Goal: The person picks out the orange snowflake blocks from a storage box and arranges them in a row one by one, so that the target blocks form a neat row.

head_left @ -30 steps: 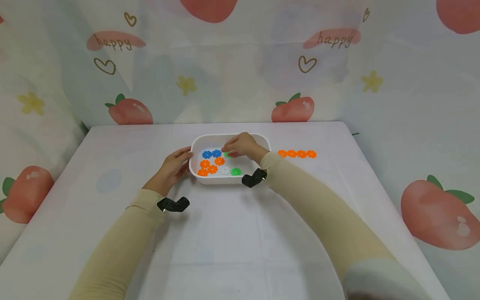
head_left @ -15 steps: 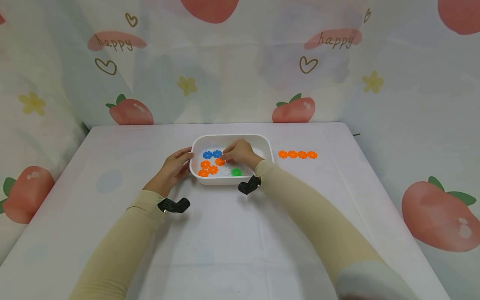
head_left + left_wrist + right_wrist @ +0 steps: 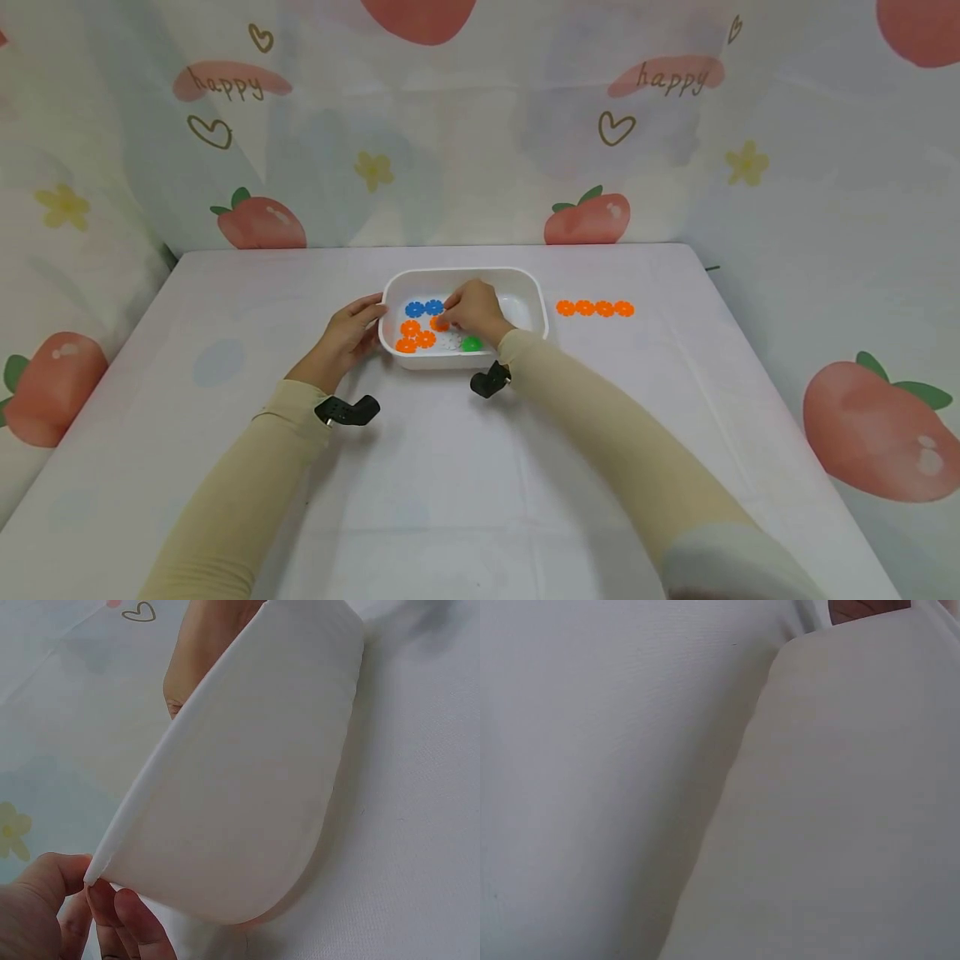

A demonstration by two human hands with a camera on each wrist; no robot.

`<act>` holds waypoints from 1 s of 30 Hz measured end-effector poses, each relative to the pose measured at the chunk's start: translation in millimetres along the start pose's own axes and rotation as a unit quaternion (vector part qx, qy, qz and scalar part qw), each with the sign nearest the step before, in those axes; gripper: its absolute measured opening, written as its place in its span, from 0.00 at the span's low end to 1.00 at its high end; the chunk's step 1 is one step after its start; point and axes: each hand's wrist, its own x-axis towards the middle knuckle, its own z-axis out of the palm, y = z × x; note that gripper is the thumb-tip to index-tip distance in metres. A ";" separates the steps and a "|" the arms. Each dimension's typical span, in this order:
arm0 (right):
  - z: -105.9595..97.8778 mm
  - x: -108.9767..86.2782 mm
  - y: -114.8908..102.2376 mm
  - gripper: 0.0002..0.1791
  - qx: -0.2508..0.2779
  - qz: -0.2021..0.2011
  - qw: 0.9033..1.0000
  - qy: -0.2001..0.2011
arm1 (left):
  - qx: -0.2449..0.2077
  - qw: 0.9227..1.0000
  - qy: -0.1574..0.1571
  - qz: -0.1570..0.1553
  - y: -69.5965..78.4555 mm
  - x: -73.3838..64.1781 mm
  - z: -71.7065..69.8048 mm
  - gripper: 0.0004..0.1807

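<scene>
A white plastic tray (image 3: 465, 362) stands on the table with flower-shaped plastic discs inside. My left hand (image 3: 351, 333) grips its left rim; in the left wrist view the thumb lies over the edge and the fingers (image 3: 139, 922) lie below it. Inside the tray, my right hand (image 3: 476, 312) has its fingertips right at an orange disc (image 3: 437, 325); I cannot tell whether they pinch it. Two blue discs (image 3: 424, 308) lie behind, several orange discs (image 3: 410, 330) at left, and white (image 3: 451, 342) and green (image 3: 471, 343) discs in front. The right wrist view shows mostly the tray's outer wall (image 3: 840, 787).
A straight row of orange discs (image 3: 595, 308) lies on the white-covered table (image 3: 450, 483) to the right of the tray. Behind the table hangs a printed cloth (image 3: 465, 167) with fruit and hearts.
My right hand has moved down and slightly left inside the tray, onto the orange disc. It now covers the rear green disc seen earlier. The left hand has stayed on the rim.
</scene>
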 end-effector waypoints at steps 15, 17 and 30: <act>9.4 -0.5 0.2 0.17 -0.047 -0.043 0.997 0.045 | 0.007 1.000 0.000 0.001 1.2 -2.1 0.6 0.25; 8.8 -1.6 -1.0 0.17 -0.048 -0.038 0.997 0.048 | 0.008 1.000 0.000 0.002 1.3 -1.9 0.4 0.25; 3.7 -4.6 3.7 0.17 0.014 -0.017 0.998 0.053 | 0.002 1.000 0.000 0.003 1.2 -2.9 0.8 0.25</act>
